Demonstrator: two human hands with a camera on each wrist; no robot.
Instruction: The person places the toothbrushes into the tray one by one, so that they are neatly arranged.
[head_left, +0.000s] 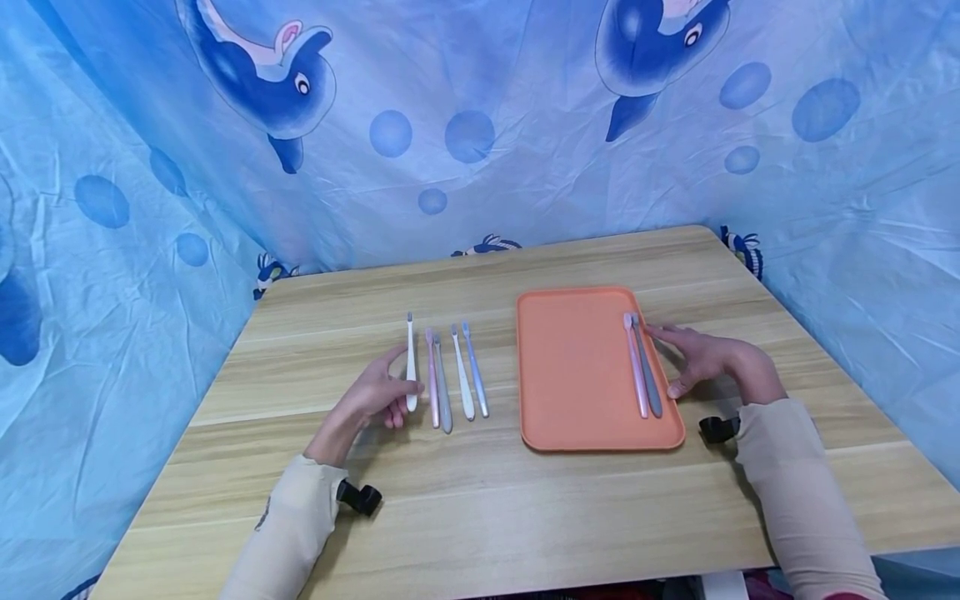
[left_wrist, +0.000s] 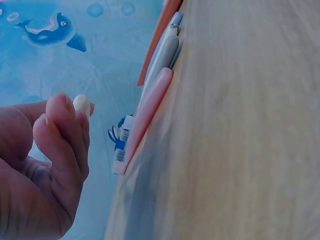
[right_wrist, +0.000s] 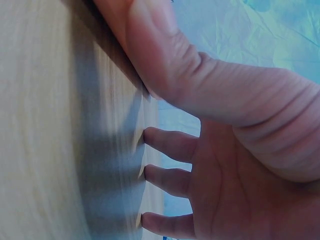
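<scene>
My left hand [head_left: 382,390] pinches a white toothbrush [head_left: 411,367] between thumb and fingers, bristle end pointing away from me. In the left wrist view, the rounded end of that toothbrush [left_wrist: 81,104] pokes out past the fingers, off the table. Just right of it lie a pink toothbrush [head_left: 432,383], a grey one [head_left: 443,392], another white one [head_left: 463,379] and a blue one [head_left: 476,371]. My right hand [head_left: 701,358] touches the right edge of an orange tray [head_left: 570,367], fingers spread. Inside the tray, along its right side, a pink toothbrush [head_left: 636,371] and a grey toothbrush [head_left: 649,371] lie side by side.
Everything stands on a wood-grain table [head_left: 480,517]. A blue curtain [head_left: 420,167] with dolphin pictures hangs behind and at both sides. Each wrist carries a small black camera, the left one [head_left: 360,497] near the tabletop.
</scene>
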